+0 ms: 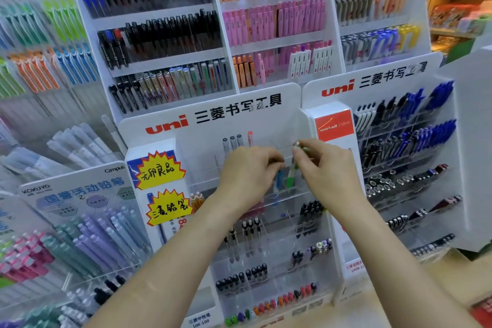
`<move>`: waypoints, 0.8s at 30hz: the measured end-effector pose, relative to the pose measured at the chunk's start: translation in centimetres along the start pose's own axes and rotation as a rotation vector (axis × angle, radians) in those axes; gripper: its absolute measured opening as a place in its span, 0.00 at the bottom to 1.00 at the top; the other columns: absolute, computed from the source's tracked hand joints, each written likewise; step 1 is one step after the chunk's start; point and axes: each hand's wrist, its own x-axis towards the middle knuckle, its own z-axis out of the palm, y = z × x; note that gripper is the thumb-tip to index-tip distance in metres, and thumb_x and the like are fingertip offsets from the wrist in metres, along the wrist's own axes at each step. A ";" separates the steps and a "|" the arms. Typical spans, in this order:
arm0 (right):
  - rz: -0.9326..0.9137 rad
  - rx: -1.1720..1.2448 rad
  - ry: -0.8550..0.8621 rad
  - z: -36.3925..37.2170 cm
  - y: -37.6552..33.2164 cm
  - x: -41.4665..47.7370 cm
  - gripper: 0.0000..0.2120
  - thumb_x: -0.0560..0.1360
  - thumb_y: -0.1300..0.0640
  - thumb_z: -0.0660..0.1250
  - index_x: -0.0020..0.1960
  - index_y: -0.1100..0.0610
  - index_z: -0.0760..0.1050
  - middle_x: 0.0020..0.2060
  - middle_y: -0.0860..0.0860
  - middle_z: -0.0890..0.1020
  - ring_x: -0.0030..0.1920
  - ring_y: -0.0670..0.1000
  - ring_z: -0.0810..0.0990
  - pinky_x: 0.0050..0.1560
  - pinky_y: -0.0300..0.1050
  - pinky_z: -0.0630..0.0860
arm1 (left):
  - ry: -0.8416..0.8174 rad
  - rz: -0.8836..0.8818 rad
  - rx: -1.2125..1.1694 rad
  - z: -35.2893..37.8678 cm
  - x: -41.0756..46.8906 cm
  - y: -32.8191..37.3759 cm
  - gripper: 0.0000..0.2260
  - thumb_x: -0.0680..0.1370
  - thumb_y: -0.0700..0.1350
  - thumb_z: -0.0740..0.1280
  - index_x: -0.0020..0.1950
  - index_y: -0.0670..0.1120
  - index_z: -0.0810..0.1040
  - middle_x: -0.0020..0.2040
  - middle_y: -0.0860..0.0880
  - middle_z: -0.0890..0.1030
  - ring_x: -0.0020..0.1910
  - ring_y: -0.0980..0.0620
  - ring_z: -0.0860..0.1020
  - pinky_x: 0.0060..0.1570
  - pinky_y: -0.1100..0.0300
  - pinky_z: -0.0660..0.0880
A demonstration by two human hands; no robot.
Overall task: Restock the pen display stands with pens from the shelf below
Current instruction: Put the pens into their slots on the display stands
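- Green pen (293, 171) is at the middle uni stand (279, 126), in its second row from the top and right of that row's centre, with its lower end going into a clear pocket.
- Right hand (328, 172) pinches the green pen near its upper end between thumb and fingertips.
- Left hand (249, 172) is just left of that pocket with its fingers curled in toward a blue pen (279, 179) standing there. I cannot tell whether it grips that pen or only steadies the pocket.
- Progress, as I judge it: the restock is under way but far from finished.
  - The stand's top row holds only a few grey and red pens (237, 140), and the rest of that row looks bare.
  - The row in hand has very few pens.
  - Lower on the stand, black pens (310, 212) and a bottom line of coloured caps (282, 299) sit in clusters with clear gaps between them.
  - A second uni stand (372, 82), right of the middle one, looks well filled by comparison.
- The shelf that supplies the pens is not in view, so how many remain to bring up cannot be told.
- Axis: the green pen stands close to upright, its long axis running up and down the stand's face. The white top end points up and leans slightly right, and the green lower end points down into the pocket.
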 end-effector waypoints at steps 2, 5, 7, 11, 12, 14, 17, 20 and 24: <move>0.002 -0.056 -0.052 0.2 0.2 -0.1 0.14 0.80 0.52 0.64 0.37 0.52 0.78 0.24 0.45 0.75 0.27 0.47 0.73 0.34 0.47 0.72 | -0.007 -0.003 0.008 -0.1 -0.1 0.0 0.07 0.78 0.48 0.67 0.52 0.51 0.84 0.46 0.54 0.85 0.46 0.54 0.82 0.53 0.55 0.77; 0.021 -0.062 -0.104 0.0 0.1 -0.1 0.15 0.79 0.51 0.64 0.37 0.55 0.81 0.25 0.49 0.77 0.29 0.50 0.75 0.35 0.51 0.75 | -0.024 -0.020 0.030 -0.3 -0.1 -0.3 0.06 0.78 0.48 0.66 0.51 0.52 0.83 0.44 0.54 0.85 0.44 0.55 0.81 0.52 0.56 0.77; 0.018 -0.062 -0.127 -0.1 0.0 0.1 0.12 0.79 0.51 0.66 0.41 0.56 0.83 0.30 0.50 0.82 0.34 0.50 0.80 0.39 0.50 0.77 | -0.028 -0.028 0.036 -0.3 -0.1 -0.4 0.06 0.78 0.49 0.67 0.51 0.52 0.83 0.43 0.54 0.85 0.43 0.55 0.81 0.51 0.56 0.77; 0.030 -0.088 -0.159 -0.3 0.1 0.9 0.04 0.77 0.52 0.68 0.45 0.48 0.82 0.34 0.45 0.83 0.31 0.40 0.76 0.35 0.39 0.70 | -0.021 -0.019 0.040 -0.3 0.0 -0.5 0.06 0.78 0.49 0.67 0.52 0.52 0.83 0.45 0.54 0.85 0.45 0.55 0.81 0.52 0.55 0.77; 0.040 -0.114 -0.183 -0.2 0.1 1.0 0.04 0.77 0.52 0.68 0.45 0.49 0.82 0.35 0.45 0.83 0.31 0.41 0.76 0.36 0.39 0.71 | -0.017 -0.016 0.038 -0.2 0.0 -0.5 0.07 0.78 0.49 0.67 0.52 0.52 0.83 0.45 0.54 0.85 0.45 0.55 0.81 0.52 0.55 0.77; 0.055 -0.182 -0.244 0.2 0.3 0.8 0.05 0.77 0.51 0.68 0.47 0.50 0.83 0.38 0.45 0.84 0.37 0.45 0.80 0.42 0.42 0.76 | -0.013 -0.016 0.037 -0.2 0.0 -0.5 0.07 0.78 0.49 0.66 0.52 0.52 0.83 0.45 0.54 0.85 0.46 0.55 0.81 0.52 0.55 0.77; 0.051 -0.180 -0.257 0.4 0.2 0.4 0.07 0.78 0.52 0.68 0.48 0.52 0.84 0.40 0.46 0.85 0.41 0.46 0.81 0.45 0.42 0.77 | -0.024 -0.015 0.021 -0.1 0.1 -0.6 0.06 0.78 0.49 0.67 0.52 0.51 0.83 0.45 0.54 0.85 0.46 0.54 0.81 0.52 0.54 0.77; 0.048 -0.189 -0.250 0.2 0.2 0.3 0.07 0.78 0.53 0.67 0.49 0.53 0.84 0.41 0.47 0.85 0.42 0.48 0.82 0.48 0.45 0.78 | -0.032 -0.013 0.010 0.0 -0.1 -0.7 0.07 0.78 0.49 0.67 0.52 0.51 0.83 0.45 0.54 0.85 0.45 0.55 0.81 0.51 0.54 0.78; 0.049 -0.178 -0.244 0.2 0.2 0.2 0.07 0.78 0.55 0.66 0.50 0.53 0.83 0.41 0.48 0.85 0.44 0.49 0.82 0.50 0.48 0.79 | -0.012 -0.031 -0.010 0.4 -0.4 -0.7 0.07 0.78 0.48 0.67 0.53 0.50 0.83 0.46 0.53 0.85 0.45 0.54 0.81 0.50 0.53 0.79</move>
